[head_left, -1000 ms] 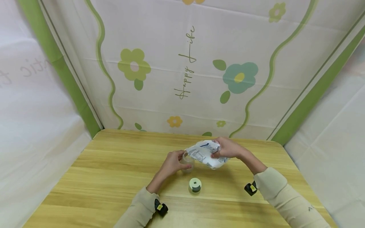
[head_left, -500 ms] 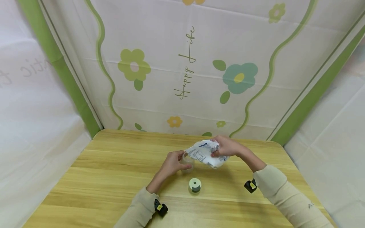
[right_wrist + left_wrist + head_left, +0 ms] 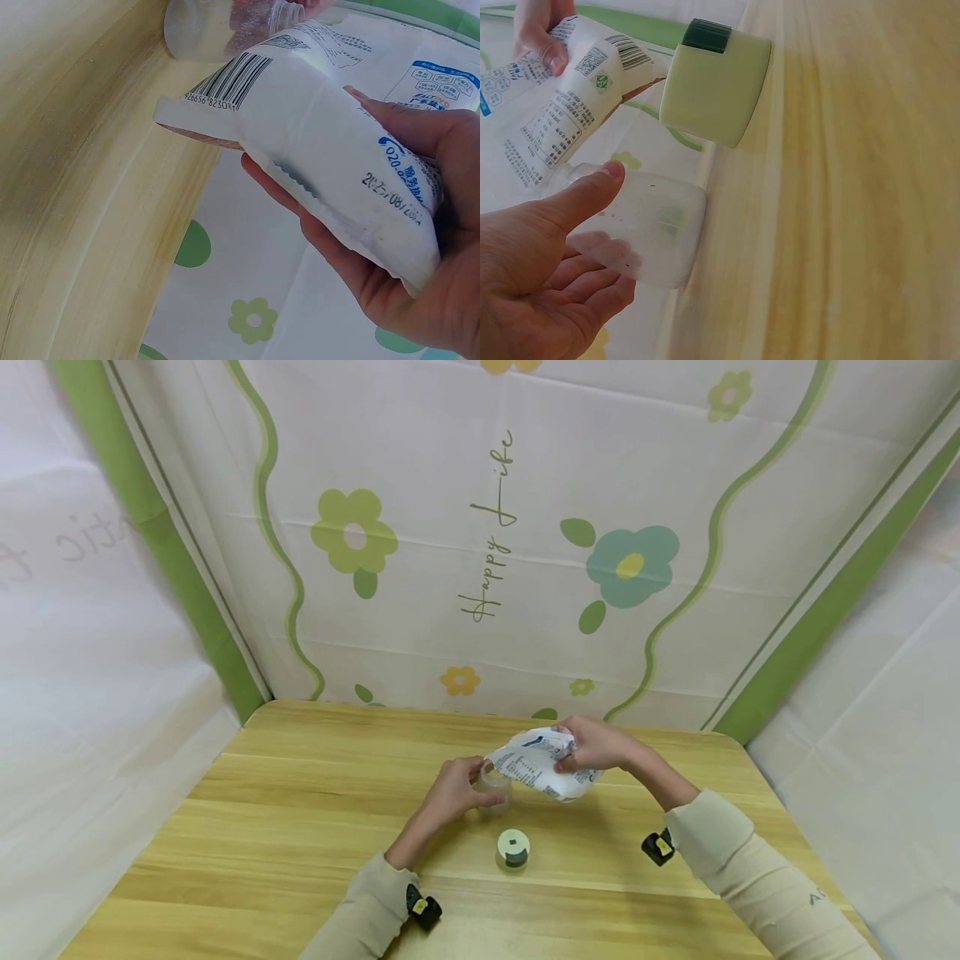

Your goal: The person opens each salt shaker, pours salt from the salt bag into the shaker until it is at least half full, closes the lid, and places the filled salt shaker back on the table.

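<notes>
My left hand point(image 3: 452, 793) holds a clear plastic jar point(image 3: 656, 225) upright on the table, thumb on one side and fingers round the other. My right hand point(image 3: 596, 747) grips a white printed bag point(image 3: 536, 764) with a barcode and small dark lettering. The bag is tilted, its narrow corner at the jar's mouth. Whether anything is coming out of it is hidden. A pale green cap point(image 3: 716, 90) with a dark green tab stands on the table nearer to me, apart from both hands.
The wooden table point(image 3: 300, 843) reaches back to a white curtain point(image 3: 420, 460) with printed flowers. More white fabric hangs at both sides. A small black camera point(image 3: 423, 907) sits on my left sleeve, another camera point(image 3: 658, 848) on my right.
My right hand and the bag have risen very slightly. The left hand, the jar and the cap stay where they were.
</notes>
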Demonstrator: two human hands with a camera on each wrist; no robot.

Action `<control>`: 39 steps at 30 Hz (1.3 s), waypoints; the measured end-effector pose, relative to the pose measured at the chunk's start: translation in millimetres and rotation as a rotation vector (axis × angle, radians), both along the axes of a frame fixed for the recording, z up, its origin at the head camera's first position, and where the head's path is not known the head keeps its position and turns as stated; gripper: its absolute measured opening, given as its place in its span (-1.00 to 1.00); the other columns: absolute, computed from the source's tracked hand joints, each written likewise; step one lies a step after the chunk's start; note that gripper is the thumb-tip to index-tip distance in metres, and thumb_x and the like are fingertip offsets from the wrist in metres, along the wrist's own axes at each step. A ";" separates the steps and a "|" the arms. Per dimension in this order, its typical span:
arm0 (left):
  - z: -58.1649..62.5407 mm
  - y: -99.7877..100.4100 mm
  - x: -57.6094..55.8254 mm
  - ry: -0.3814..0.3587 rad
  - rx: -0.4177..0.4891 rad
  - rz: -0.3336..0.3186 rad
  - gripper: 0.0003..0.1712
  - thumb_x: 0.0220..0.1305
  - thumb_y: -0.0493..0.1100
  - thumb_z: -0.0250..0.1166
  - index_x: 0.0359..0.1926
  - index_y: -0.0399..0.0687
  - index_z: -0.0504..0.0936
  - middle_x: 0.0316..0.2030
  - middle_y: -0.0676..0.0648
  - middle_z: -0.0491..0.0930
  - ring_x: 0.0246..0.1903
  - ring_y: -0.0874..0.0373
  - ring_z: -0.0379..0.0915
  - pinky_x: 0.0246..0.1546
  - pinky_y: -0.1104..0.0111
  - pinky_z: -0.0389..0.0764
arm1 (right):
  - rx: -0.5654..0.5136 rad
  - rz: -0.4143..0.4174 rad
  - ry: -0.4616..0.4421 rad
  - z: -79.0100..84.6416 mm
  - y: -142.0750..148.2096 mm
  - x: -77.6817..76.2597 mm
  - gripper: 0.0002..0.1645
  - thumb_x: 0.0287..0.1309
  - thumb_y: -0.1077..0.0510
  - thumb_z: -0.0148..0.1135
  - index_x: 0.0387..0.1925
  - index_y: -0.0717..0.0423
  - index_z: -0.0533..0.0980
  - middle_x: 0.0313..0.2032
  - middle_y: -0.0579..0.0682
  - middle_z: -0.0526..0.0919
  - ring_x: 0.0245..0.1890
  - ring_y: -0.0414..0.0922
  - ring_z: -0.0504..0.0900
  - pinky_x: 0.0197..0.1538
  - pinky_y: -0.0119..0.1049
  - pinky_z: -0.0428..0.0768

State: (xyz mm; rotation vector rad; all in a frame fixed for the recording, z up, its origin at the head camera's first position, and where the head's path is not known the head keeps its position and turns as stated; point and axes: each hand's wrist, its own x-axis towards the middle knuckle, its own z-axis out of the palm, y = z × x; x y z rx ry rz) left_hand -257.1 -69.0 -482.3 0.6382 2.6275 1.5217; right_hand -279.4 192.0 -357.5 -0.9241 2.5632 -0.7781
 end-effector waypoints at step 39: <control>-1.3 -0.2 0.2 0.039 -0.022 0.017 -0.35 0.01 -0.12 0.58 0.12 -0.29 0.62 0.01 -0.22 0.70 0.07 -0.09 0.64 0.10 0.14 0.64 | 0.053 0.001 0.058 5.6 -3.1 1.3 -0.64 -0.11 0.29 0.42 -0.17 0.27 0.64 -0.38 -0.02 0.72 -0.50 -0.27 0.62 -0.41 -0.40 0.62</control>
